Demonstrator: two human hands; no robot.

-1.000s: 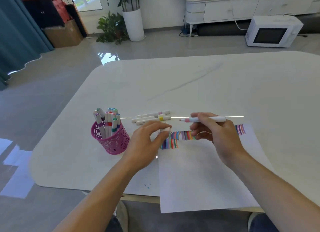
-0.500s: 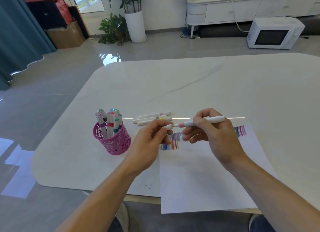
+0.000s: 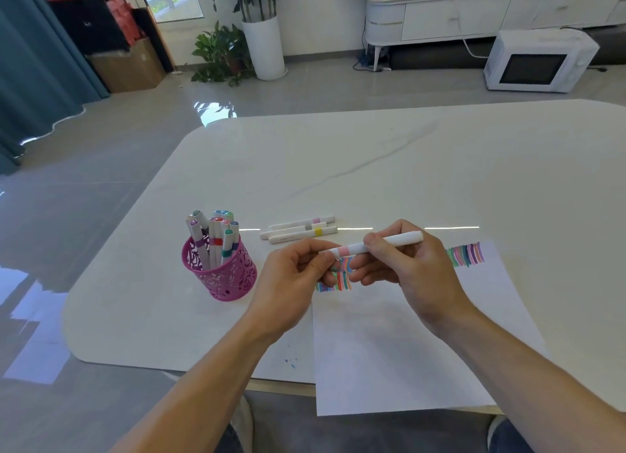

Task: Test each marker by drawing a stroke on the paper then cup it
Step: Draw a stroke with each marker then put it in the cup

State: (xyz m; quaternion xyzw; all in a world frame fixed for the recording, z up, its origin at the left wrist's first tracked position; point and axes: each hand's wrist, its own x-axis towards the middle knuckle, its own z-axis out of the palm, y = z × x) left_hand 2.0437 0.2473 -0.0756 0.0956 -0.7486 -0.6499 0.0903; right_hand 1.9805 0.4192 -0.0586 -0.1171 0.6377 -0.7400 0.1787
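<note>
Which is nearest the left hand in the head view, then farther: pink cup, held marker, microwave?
1. The held marker, pinched by the left hand itself.
2. The pink cup, just to its left.
3. The microwave, far back on the right.

You will find no text, brand or number here that can be read. The three loose markers (image 3: 299,229) lying on the counter (image 3: 406,168) carry faint grey print along their barrels, but it is too small to make out. The marker (image 3: 404,239) that you hold between your left hand (image 3: 291,280) and right hand (image 3: 413,269) shows only a plain pink band.
</note>
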